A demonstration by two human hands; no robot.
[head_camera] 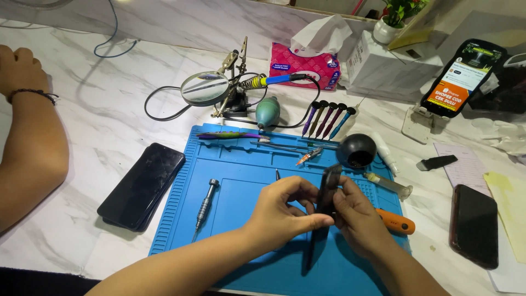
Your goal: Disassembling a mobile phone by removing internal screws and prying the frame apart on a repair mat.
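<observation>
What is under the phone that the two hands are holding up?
Under the dark phone, held edge-on by the left hand and right hand, lies the blue work mat. An orange-handled tool pokes out beside the right hand; its tip is hidden behind that hand.

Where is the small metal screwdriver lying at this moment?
In the head view, the metal screwdriver lies on the left part of the blue work mat, to the left of the left hand and to the right of the black phone on the table.
</observation>
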